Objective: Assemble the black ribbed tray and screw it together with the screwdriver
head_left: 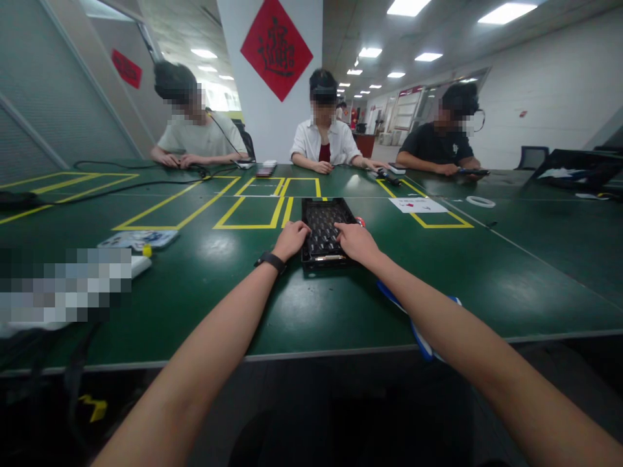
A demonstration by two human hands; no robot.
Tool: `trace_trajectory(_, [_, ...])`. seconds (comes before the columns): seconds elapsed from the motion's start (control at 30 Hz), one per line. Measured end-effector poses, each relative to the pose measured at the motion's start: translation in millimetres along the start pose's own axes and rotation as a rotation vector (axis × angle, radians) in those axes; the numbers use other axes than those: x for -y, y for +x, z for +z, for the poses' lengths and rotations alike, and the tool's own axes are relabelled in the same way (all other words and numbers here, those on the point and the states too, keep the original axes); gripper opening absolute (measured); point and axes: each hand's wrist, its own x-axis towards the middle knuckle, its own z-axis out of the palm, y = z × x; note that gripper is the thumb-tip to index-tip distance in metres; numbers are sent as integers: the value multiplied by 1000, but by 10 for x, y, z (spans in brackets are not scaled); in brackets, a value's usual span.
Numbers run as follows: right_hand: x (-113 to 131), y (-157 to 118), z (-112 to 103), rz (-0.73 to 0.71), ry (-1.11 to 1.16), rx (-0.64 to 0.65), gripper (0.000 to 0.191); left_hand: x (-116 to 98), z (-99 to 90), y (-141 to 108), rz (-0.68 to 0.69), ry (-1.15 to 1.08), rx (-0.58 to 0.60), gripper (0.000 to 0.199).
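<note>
A black rectangular tray (305, 261) lies on the green table in front of me, with rows of small, dark, shiny shapes inside that are too small to name. My left hand (292, 239), with a dark band on its wrist, is closed on the tray's left rim, fingertips over the edge. From the right, my right hand (357, 242) reaches over the opposite rim; its fingers are drawn together and the forefinger points down at the contents. Whatever those fingertips hold, if anything, is hidden. A strip with a pale gleam (329, 258) runs along the near end inside the tray.
Yellow tape outlines (248, 226) mark the green table (224, 292). Under my right forearm lies a blue-and-white object (422, 340). A printed sheet (418, 205) and a white tape roll (480, 202) are further right; a patterned flat case (139, 239) is left. Three people sit opposite.
</note>
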Motion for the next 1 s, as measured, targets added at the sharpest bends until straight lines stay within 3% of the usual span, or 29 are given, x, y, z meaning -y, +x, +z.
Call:
trace_trajectory(0.43, [25,3,-10,-39,-66,7,48,9,3,-2,-30,-25,-4,29])
trace_trajectory(0.77, [8,-2,-25,51,-75,-37,47,-17,-10,-12,-8,-3,-2,29])
trace_trajectory(1.0, [-28,81,17,21,-214,132,28,-11,-10,-11,-19,-23,-1,29])
